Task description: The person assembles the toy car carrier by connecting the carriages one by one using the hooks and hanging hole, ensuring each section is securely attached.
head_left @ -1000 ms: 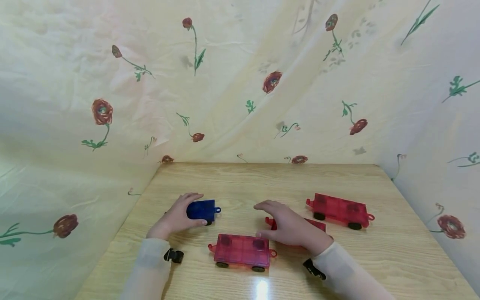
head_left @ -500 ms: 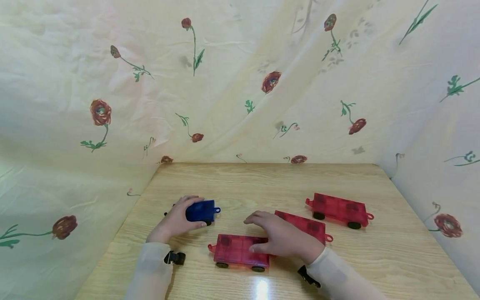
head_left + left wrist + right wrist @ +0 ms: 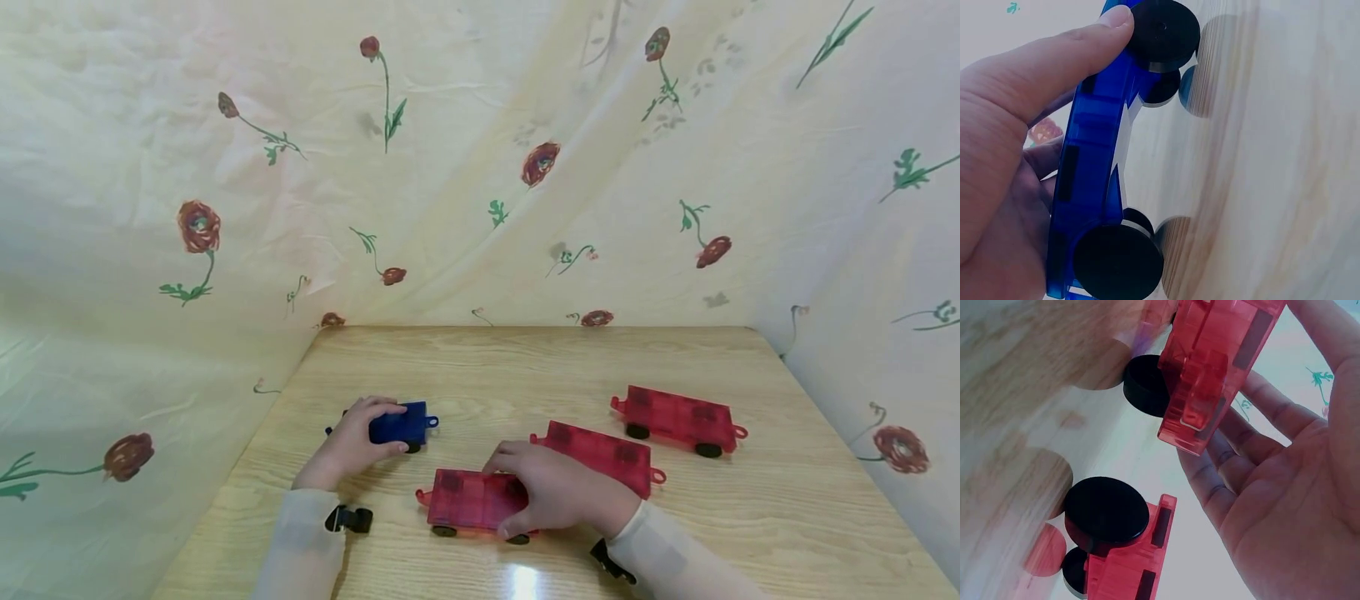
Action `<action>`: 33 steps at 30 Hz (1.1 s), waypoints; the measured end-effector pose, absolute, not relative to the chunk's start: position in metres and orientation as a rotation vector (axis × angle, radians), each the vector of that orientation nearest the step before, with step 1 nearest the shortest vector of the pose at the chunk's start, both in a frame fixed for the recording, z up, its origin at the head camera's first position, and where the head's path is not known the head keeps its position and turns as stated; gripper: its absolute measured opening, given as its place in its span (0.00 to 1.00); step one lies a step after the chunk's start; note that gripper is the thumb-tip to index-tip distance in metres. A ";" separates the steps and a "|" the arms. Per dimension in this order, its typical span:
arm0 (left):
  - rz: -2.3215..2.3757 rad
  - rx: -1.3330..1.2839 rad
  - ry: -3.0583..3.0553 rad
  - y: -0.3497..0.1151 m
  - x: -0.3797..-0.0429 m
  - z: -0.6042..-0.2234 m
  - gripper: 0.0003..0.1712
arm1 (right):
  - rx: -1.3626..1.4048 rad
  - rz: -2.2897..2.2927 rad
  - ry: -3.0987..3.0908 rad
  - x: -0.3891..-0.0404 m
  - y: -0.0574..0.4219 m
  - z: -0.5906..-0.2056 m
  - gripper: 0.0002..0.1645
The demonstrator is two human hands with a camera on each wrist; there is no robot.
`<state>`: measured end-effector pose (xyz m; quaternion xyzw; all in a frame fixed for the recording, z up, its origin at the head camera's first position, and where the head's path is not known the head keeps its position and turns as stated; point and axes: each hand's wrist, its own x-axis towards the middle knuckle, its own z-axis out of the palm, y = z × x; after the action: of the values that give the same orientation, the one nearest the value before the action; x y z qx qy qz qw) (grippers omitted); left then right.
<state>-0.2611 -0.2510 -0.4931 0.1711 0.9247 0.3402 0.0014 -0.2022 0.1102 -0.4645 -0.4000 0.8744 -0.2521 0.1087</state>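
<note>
The left hand (image 3: 352, 446) pinches the blue wagon (image 3: 397, 425), thumb along the six o'clock side and fingers over the twelve o'clock side; in the left wrist view the thumb tip lies against a black wheel (image 3: 1165, 34). The right hand (image 3: 566, 492) has its grip round the three o'clock end of the near red wagon (image 3: 468, 504), thumb at six and fingertips at twelve. The thumb tip falls outside the right wrist view.

The blue wagon's ring (image 3: 432, 422) points to three o'clock, its hook to nine. The near red wagon's hook (image 3: 423, 497) also points to nine, while the right hand covers its opposite end. From this wagon, the blue one sits between ten and eleven o'clock.

The middle red wagon (image 3: 607, 458) stands at two o'clock, just beside the right hand, and the far red wagon (image 3: 678, 419) farther out that way. All four rest on their wheels on the pale wooden worktop (image 3: 465, 358).

Pale sleeves with black buckles (image 3: 348, 520) reach in from seven and five o'clock. A flower-printed cloth (image 3: 450, 125) hangs at nine, twelve and three.
</note>
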 end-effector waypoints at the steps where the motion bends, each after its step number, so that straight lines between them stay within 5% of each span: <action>1: 1.066 0.533 2.905 -0.251 -0.261 -0.493 0.35 | -1.181 -0.729 2.569 -0.202 0.110 -0.465 0.39; 12: 1.066 0.515 2.939 -0.249 -0.259 -0.492 0.34 | -1.180 -0.666 2.579 -0.202 0.111 -0.465 0.44; 33: 1.099 0.452 2.983 -0.255 -0.260 -0.493 0.34 | -1.161 -0.719 2.618 -0.202 0.106 -0.466 0.37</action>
<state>-0.2597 -0.2551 -0.4928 0.1406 0.9284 0.3421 -0.0346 -0.2025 0.1059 -0.4660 -0.3915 0.8827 -0.2423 0.0943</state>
